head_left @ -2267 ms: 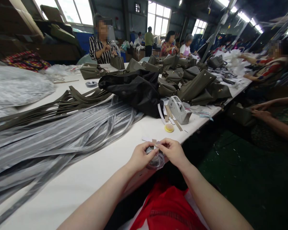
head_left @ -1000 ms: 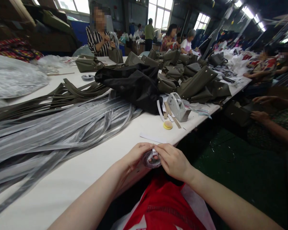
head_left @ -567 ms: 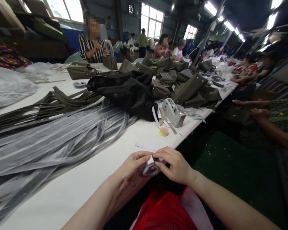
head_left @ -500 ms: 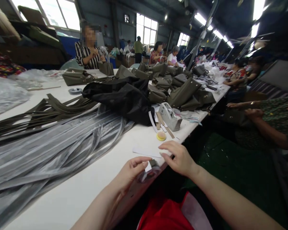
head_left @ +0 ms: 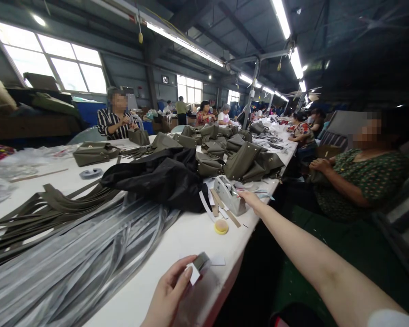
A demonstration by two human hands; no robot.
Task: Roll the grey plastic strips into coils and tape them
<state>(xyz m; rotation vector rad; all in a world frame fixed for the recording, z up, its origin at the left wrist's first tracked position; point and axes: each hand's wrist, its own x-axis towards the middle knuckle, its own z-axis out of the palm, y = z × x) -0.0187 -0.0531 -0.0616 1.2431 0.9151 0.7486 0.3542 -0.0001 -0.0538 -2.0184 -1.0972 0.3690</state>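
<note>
My left hand [head_left: 173, 288] pinches an olive-green strap [head_left: 201, 260], rolled up in clear plastic, with a white paper slip [head_left: 192, 274] held against it under the thumb. It is raised just above the near table edge. Farther off, my right hand [head_left: 250, 200] is stretched out to the grey tape dispenser [head_left: 236, 204], its fingers close together at the dispenser's front end. Whatever is between those fingertips is too small to make out. Another white paper slip [head_left: 218, 261] lies on the table beyond my left hand.
A yellow-rimmed round tin [head_left: 221, 226] sits near card strips [head_left: 230, 213]. Plastic-wrapped straps [head_left: 98, 245], bare olive straps [head_left: 59, 204] and a black cloth [head_left: 153, 177] cover the left. Olive bags [head_left: 243, 159] pile up behind. A co-worker [head_left: 364, 168] sits at right.
My right hand has moved from beside my left hand, forward to the tape dispenser. My left hand still holds the strap and paper slip. The camera view has tilted upward.
</note>
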